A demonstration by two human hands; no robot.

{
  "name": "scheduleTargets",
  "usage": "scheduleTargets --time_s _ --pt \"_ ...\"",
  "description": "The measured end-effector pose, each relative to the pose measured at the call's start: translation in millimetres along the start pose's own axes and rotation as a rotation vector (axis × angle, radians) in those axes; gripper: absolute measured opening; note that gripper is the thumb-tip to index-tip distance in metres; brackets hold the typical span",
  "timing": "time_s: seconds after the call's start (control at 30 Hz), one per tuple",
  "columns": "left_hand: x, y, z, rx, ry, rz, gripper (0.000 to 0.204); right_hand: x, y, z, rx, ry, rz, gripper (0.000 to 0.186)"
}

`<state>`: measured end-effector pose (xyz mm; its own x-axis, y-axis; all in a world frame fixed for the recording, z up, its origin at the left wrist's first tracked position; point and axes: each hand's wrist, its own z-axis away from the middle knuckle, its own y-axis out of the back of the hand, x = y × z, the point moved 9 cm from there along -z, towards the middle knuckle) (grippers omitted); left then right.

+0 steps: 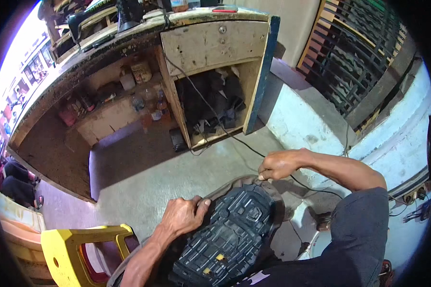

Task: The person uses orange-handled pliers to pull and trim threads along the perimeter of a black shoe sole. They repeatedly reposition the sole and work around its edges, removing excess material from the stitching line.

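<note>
A motorcycle seat [225, 234] lies bottom up across my lap, its ribbed black plastic base facing me with two small yellow spots near the lower end. A dark brownish cover [221, 190] wraps round its rim. At the seat's left side my left hand [183, 216] is closed on the cover's edge, thumb toward the base. My right hand [280, 165] pinches the cover at the far end, its fingers curled together. The cover's near part is hidden by my left forearm and my clothes.
Ahead stands a worn wooden desk [214, 45] with a sewing machine [98, 16] on top and dark scraps in its open cupboard. A black cable [203, 98] runs down past my right hand. A yellow stool [62, 253] is at lower left; a pale ledge [301, 112] is at right.
</note>
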<state>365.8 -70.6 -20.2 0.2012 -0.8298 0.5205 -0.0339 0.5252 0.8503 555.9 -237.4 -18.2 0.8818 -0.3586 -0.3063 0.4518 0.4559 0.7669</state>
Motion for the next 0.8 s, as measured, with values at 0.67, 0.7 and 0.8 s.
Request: scheduleTargets --time_s 0.67,0.7,0.8 --pt "-6.0 -6.3 2.3 -0.049 0.037 0.033 0.049 -26.4 21.3 12.9 0.048 0.094 0.155 0.033" --pt "-4.6 -6.0 3.1 -0.04 0.028 0.031 0.05 -19.7 14.4 11.3 0.005 0.128 0.037 0.037" --pt "-8.7 -6.3 0.5 -0.042 0.031 0.041 0.052 -8.5 22.9 -0.3 -0.087 0.182 -0.025 0.041"
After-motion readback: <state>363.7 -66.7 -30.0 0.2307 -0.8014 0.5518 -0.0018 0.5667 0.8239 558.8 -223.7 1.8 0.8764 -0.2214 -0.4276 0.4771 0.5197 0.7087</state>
